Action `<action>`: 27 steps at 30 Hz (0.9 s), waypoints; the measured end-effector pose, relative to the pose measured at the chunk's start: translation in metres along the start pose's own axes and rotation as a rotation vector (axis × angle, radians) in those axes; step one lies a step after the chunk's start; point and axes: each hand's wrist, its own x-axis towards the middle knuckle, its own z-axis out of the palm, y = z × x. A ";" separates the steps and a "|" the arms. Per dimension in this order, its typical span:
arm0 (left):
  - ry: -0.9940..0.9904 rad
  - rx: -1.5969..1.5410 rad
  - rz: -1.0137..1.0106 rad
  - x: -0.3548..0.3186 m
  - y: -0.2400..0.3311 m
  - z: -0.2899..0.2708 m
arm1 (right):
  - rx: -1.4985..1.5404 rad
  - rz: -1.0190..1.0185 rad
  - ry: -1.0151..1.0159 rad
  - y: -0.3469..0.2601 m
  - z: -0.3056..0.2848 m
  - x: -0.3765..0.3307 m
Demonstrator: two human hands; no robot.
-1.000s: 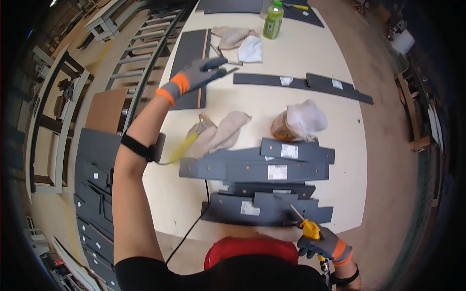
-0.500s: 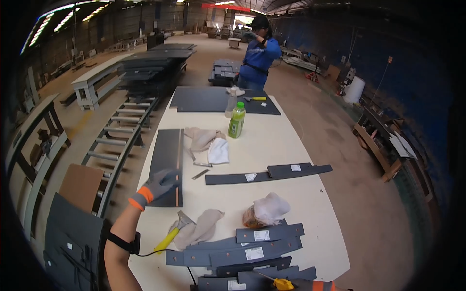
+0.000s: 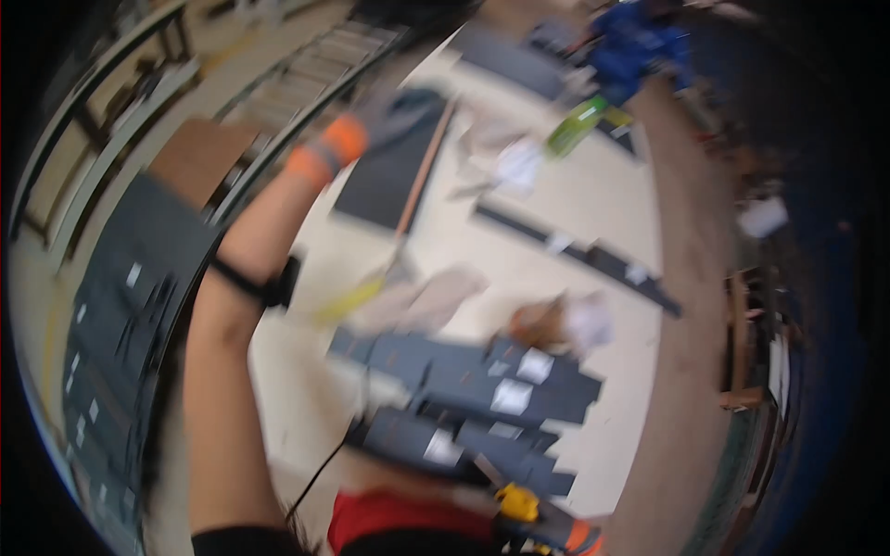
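My left hand (image 3: 397, 119), in a grey glove with an orange cuff, is over the upper part of a dark flat panel (image 3: 378, 193) with a brown strip along one edge. Motion smears its fingers. At the lower edge my right hand (image 3: 549, 525), gloved the same way, is closed around a yellow-handled screwdriver (image 3: 517, 501) whose thin shaft points up and left. Beside that tool lie several dark strips (image 3: 445, 371) with white labels. A yellow-handled tool (image 3: 352, 298) lies next to a beige cloth (image 3: 436, 298) between the strips and the panel.
Across the white table (image 3: 593, 218) lie long dark strips (image 3: 579, 250), a white cloth (image 3: 519, 165), a green bottle (image 3: 576, 126) and a wrapped brown container (image 3: 540, 321). A person in blue (image 3: 640, 51) stands at the far end. Stacked dark panels (image 3: 139, 278) are on the left.
My view has turned and tilted down, so the table appears slanted and blurred. My left hand has moved toward the panel's far end. More of my right hand and the screwdriver shows.
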 end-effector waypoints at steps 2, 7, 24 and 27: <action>-0.034 -0.026 0.104 -0.009 -0.005 0.004 | -0.180 -0.061 0.085 0.025 0.004 0.005; -0.057 -0.077 -0.011 -0.045 0.023 -0.004 | -0.215 -0.504 0.319 0.063 -0.005 0.026; -0.172 -0.047 0.070 -0.021 0.044 -0.010 | 0.051 0.114 0.010 -0.003 0.019 0.014; -0.377 0.139 0.272 -0.063 0.015 0.008 | 0.031 0.075 0.004 -0.006 0.019 0.025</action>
